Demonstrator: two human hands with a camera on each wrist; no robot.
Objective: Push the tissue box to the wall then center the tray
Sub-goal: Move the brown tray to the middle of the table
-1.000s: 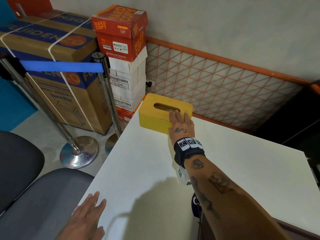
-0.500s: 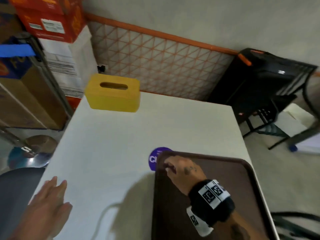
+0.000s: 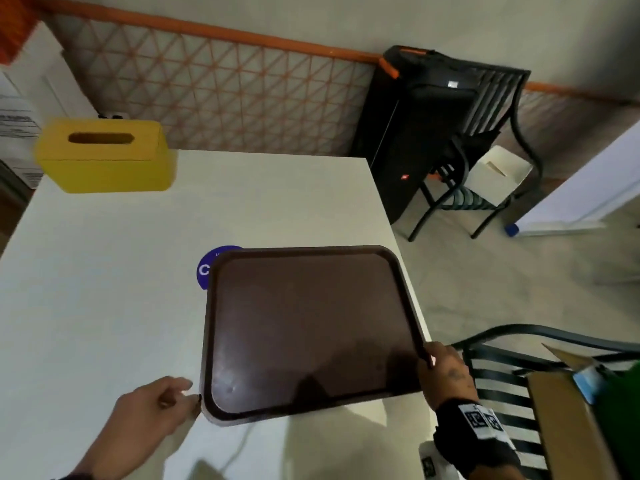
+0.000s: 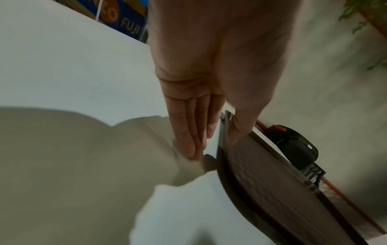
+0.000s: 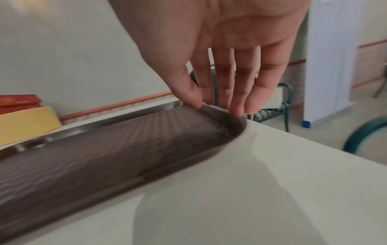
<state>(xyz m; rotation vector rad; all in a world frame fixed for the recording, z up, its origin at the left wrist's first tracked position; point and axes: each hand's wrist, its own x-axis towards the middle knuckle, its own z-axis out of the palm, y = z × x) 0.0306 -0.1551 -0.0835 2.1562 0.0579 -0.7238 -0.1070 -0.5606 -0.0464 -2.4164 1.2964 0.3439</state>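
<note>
The yellow tissue box (image 3: 104, 155) stands at the table's far left corner, close to the tiled wall; its side shows in the right wrist view (image 5: 25, 122). The dark brown tray (image 3: 311, 330) lies empty on the right half of the white table (image 3: 104, 289), its right rim about level with the table edge. My right hand (image 3: 427, 358) holds the tray's near right corner, thumb on the rim (image 5: 217, 106) and fingers outside it. My left hand (image 3: 183, 393) is at the near left corner, fingers straight on the table, thumb touching the tray rim (image 4: 215, 142).
A round blue sticker (image 3: 204, 268) peeks out from under the tray's far left corner. A black speaker (image 3: 415, 133) and a black chair (image 3: 491, 150) stand right of the table. A second chair (image 3: 512, 362) and a cardboard box (image 3: 568, 427) are near right.
My right hand left the tissue box, touched the tray's far left corner, and now holds its near right corner. My left hand moved from the table edge to the tray.
</note>
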